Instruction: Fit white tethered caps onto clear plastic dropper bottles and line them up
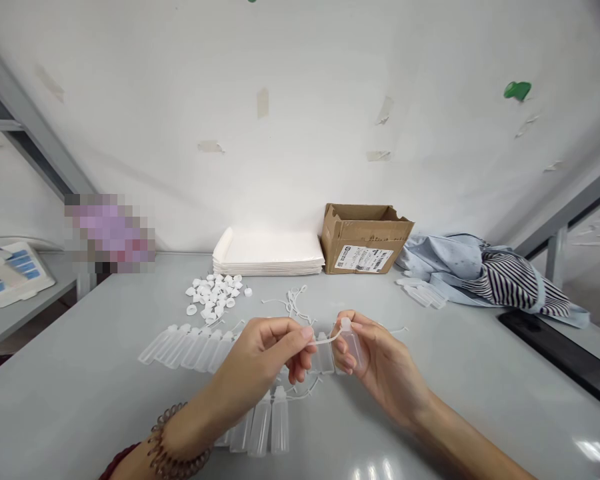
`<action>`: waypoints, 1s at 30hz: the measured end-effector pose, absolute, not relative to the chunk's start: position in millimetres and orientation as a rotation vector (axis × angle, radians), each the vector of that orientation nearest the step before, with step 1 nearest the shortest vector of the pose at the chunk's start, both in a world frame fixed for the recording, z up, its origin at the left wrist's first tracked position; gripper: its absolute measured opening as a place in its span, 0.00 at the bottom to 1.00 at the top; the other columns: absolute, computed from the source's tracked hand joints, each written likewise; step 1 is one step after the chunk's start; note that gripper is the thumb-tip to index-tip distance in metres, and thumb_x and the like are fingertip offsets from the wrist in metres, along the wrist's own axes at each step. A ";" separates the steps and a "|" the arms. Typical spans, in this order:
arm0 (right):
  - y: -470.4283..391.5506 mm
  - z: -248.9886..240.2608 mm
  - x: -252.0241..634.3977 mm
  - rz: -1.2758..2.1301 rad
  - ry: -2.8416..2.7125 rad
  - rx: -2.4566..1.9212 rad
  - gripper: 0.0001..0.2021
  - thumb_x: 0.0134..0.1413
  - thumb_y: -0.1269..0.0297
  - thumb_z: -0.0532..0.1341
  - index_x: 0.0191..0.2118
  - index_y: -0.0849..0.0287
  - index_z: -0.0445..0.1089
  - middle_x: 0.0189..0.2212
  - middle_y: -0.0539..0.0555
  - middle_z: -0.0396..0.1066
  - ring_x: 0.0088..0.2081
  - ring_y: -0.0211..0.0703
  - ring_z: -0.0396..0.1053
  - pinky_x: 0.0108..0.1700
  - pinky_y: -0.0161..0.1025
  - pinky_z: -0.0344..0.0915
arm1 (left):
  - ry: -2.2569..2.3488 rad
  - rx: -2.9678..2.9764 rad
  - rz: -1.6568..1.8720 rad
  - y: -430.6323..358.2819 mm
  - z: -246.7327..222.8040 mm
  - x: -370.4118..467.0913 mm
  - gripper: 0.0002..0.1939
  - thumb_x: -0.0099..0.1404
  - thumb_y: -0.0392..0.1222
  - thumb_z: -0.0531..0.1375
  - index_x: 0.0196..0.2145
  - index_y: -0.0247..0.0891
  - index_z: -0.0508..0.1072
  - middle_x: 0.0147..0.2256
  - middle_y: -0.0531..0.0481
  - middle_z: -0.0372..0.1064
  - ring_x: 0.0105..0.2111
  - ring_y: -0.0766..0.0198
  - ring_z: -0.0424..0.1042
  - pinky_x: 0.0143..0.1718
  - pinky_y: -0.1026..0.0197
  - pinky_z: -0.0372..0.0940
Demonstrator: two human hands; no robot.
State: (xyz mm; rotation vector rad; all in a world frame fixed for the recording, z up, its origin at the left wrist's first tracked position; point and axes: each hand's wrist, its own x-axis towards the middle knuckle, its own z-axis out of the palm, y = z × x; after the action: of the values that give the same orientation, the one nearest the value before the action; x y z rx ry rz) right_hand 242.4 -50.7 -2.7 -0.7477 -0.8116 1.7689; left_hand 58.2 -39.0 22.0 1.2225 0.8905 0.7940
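Observation:
My right hand [380,363] is wrapped round a small clear plastic bottle [352,345], held upright above the table. A thin white plastic strap [327,339] runs from the bottle's neck to my left hand [273,350], whose thumb and forefinger pinch its far end. Below and behind my left hand lies a row of similar clear bottles [193,348], several with straps at their necks. Nearer to me is a second group of bottles [280,423], partly hidden by my left forearm. Loose white straps [294,303] lie in a small tangle beyond my hands.
White caps [215,293] are heaped at the back left of the grey table [105,400]. A stack of white envelopes [270,250] and an open cardboard box [365,240] stand against the wall. At right are more bottles [423,292], bunched cloth [445,263] and a black phone-like slab [555,353].

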 end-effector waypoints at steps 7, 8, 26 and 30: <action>-51.4 -6.0 242.7 1.700 -0.891 -0.784 0.06 0.57 0.62 0.58 0.34 0.58 0.65 0.24 0.48 0.64 0.23 0.34 0.57 0.29 0.34 0.55 | 0.781 1.254 0.612 -45.7 21.4 61.5 0.14 0.64 0.45 0.58 0.24 0.35 0.73 0.22 0.53 0.68 0.21 0.70 0.65 0.27 0.65 0.62; -52.1 -6.7 242.8 1.700 -0.909 -0.793 0.06 0.58 0.61 0.57 0.34 0.58 0.65 0.24 0.48 0.64 0.24 0.34 0.57 0.29 0.34 0.56 | 0.760 1.263 0.590 -47.0 20.8 62.0 0.14 0.64 0.45 0.57 0.25 0.35 0.73 0.22 0.53 0.68 0.21 0.70 0.65 0.27 0.66 0.62; -52.7 -13.9 237.4 1.946 -0.858 -0.667 0.12 0.59 0.62 0.56 0.29 0.65 0.69 0.18 0.49 0.62 0.17 0.29 0.55 0.22 0.30 0.49 | 0.850 1.669 0.666 -49.3 22.0 61.9 0.20 0.68 0.46 0.50 0.24 0.36 0.72 0.21 0.54 0.67 0.23 0.68 0.66 0.27 0.66 0.63; -52.0 -12.7 240.4 2.038 -0.782 -0.594 0.13 0.60 0.63 0.55 0.30 0.66 0.70 0.18 0.47 0.59 0.16 0.27 0.49 0.20 0.30 0.46 | 0.968 1.880 0.842 -47.1 19.9 60.9 0.08 0.66 0.41 0.54 0.36 0.40 0.74 0.31 0.52 0.71 0.31 0.65 0.67 0.33 0.63 0.65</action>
State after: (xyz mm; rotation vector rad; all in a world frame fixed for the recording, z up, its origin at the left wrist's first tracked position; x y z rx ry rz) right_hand 240.4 -52.0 -12.7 -0.5942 -0.7824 2.0377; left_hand 60.9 -47.1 19.9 1.8795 0.9684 0.8425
